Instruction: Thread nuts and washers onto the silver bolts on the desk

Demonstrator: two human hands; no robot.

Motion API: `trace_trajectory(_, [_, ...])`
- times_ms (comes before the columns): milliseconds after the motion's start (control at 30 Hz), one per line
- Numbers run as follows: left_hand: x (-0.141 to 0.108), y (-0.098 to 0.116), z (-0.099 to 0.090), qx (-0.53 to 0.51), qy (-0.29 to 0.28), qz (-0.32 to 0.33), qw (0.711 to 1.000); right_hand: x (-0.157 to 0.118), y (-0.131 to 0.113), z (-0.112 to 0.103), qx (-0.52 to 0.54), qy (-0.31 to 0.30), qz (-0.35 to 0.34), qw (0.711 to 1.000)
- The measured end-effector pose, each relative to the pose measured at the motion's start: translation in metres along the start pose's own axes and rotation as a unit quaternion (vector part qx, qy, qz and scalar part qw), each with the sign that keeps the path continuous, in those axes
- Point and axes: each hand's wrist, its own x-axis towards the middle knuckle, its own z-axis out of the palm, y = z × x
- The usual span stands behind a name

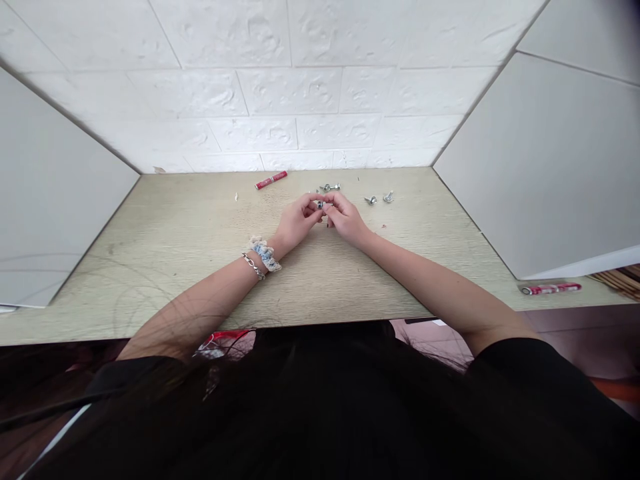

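Both hands meet over the middle of the wooden desk. My left hand (299, 219), with a scrunchie (265, 254) and a silver bracelet (254, 266) at the wrist, pinches a small metal piece (321, 205) between thumb and finger. My right hand (344, 215) is closed on the same small piece from the other side. Its exact shape is too small to tell. Just behind the fingers lie some metal bolts (331, 188). To the right of my right hand rest two more metal fasteners, one (371, 200) nearer and one (389, 197) farther right.
A red tube (271, 180) lies toward the back of the desk (200, 227). Another red tube (551, 289) is at the far right, near some brown sticks (620, 281). Pale panels stand at left (55, 187) and right (545, 160), with a white brick wall (295, 93) behind.
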Motion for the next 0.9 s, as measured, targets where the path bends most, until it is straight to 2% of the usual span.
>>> trace_trajectory(167, [-0.0012,0.0028,0.0006,0.0,-0.005,-0.001,1.0,-0.0003,0.0005,-0.0002,-0.015,0.012,0.013,1.0])
trace_trajectory(300, [-0.0008,0.004,0.0009,-0.004,-0.004,-0.01,1.0,0.0013,0.0047,-0.0001,0.011,0.026,0.023,0.999])
trace_trajectory(433, [0.0001,0.0018,0.0005,0.003,-0.001,-0.012,1.0,0.0016,0.004,0.0003,0.035,0.006,0.005,0.999])
trace_trajectory(633, [-0.0011,0.0021,0.0002,0.02,-0.006,-0.005,1.0,0.0005,-0.0003,0.0006,0.012,-0.004,0.006,1.0])
trace_trajectory(800, [-0.0017,0.0038,0.0009,0.02,-0.004,-0.004,1.0,0.0022,0.0014,0.0003,0.034,0.016,0.058,0.998])
trace_trajectory(900, [-0.0012,0.0035,0.0009,0.011,-0.002,-0.009,1.0,0.0033,0.0015,0.0004,0.056,0.013,0.05,0.997])
